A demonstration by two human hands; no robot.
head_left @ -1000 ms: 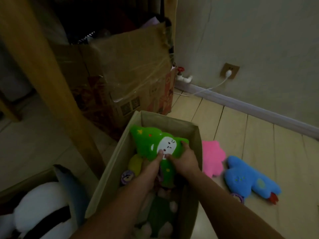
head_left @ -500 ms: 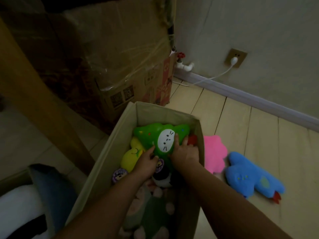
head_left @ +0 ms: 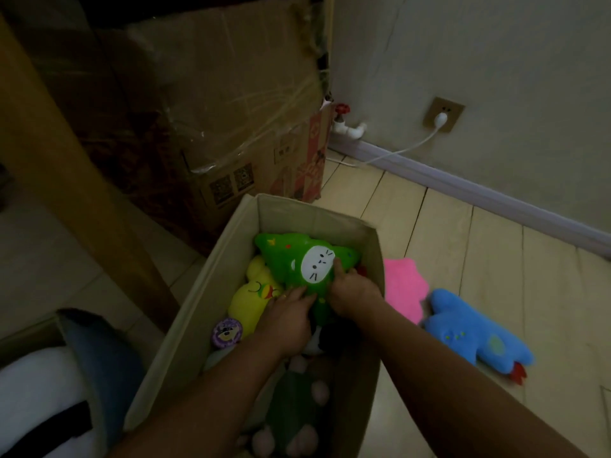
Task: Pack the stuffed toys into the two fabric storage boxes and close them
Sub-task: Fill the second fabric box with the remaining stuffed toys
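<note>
An open beige fabric storage box stands on the floor before me. A green stuffed toy with a white face lies at its far end, on top of a yellow toy and a dark green toy with pale spots. My left hand and my right hand both press on the green toy's lower part. A pink toy and a blue toy lie on the floor right of the box. A second box at lower left holds a white and black toy.
A large taped cardboard carton stands just behind the fabric box. A wooden post rises at the left. A wall socket with a white cable and a red-handled valve sit on the wall at the right.
Both hands have pushed the green toy down from above the rim into the far end of the box, onto the yellow toy. The view has tilted downward.
</note>
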